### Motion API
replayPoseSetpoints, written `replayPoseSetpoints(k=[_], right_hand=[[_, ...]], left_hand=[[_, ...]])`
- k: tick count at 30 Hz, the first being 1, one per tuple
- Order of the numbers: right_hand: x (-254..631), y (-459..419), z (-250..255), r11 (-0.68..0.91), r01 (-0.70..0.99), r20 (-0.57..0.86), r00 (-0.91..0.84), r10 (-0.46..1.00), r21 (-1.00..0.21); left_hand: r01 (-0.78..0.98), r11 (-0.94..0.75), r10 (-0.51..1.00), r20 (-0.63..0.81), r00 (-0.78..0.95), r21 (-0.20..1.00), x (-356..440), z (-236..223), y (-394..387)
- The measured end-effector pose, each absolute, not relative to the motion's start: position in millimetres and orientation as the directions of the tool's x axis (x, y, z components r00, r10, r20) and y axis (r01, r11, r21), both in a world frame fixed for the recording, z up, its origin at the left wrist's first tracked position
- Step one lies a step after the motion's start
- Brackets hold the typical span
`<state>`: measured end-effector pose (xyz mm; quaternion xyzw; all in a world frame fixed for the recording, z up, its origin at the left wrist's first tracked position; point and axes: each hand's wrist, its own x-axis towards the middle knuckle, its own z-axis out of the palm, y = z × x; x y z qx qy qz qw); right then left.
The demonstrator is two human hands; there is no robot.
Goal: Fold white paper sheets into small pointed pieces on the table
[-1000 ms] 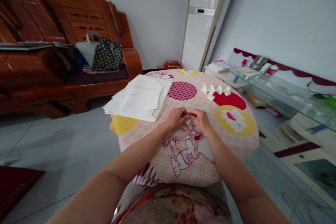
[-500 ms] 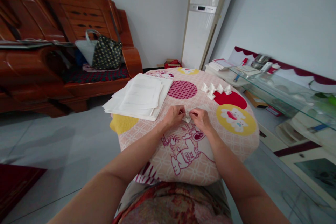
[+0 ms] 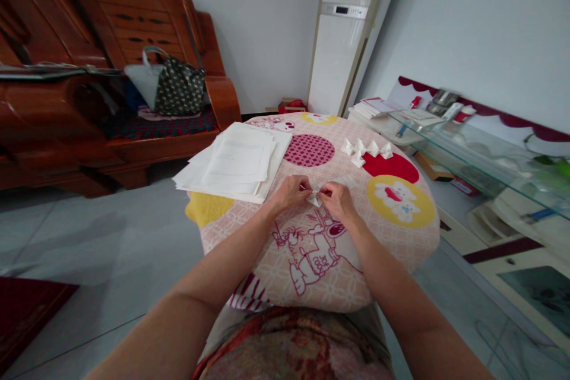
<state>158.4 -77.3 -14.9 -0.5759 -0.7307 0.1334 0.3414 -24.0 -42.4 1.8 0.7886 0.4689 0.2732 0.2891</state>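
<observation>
A small folded piece of white paper (image 3: 315,199) is pinched between my two hands, just above the patterned tablecloth (image 3: 329,285). My left hand (image 3: 291,191) grips its left side with closed fingertips. On the right side, my right hand (image 3: 337,199) holds it in the same pinching way. My fingers cover part of the paper, so its full shape is hidden. Farther back to the right stand several small pointed folded paper pieces (image 3: 357,159) in a cluster. To the left lies a stack of white paper sheets (image 3: 240,157), the top one faintly printed.
A glass shelf (image 3: 485,154) over a white cabinet runs along the right, holding papers, a metal pot and other items. A wooden bench (image 3: 133,24) with a patterned bag (image 3: 180,89) stands at the left. A tall white air conditioner (image 3: 336,53) is behind the table.
Both hands have shifted very slightly left with the folded paper, still pinching it. The stack and the paper cluster look the same.
</observation>
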Motion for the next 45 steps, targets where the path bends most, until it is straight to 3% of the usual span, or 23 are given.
replayPoseSetpoints(k=[14,20,28,45], right_hand=[[148,-87,-3,0.211,0.937,0.231,-0.148,0.962,-0.28],[150,-88,-4,0.232,0.923,0.226,-0.166,0.96,-0.308],[151,-87,-2,0.24,0.912,0.192,-0.183,0.964,-0.333],[148,-91,-1,0.277,0.925,0.174,-0.238,0.956,-0.258]], left_hand=[[0.66,-0.371,0.918,0.149,0.368,0.653,-16,-1,-45],[0.681,-0.333,0.931,0.112,0.348,0.652,-15,0,-44],[0.496,-0.292,0.882,0.031,0.469,0.818,-35,1,-34],[0.423,-0.272,0.849,0.008,0.529,0.864,-41,0,-33]])
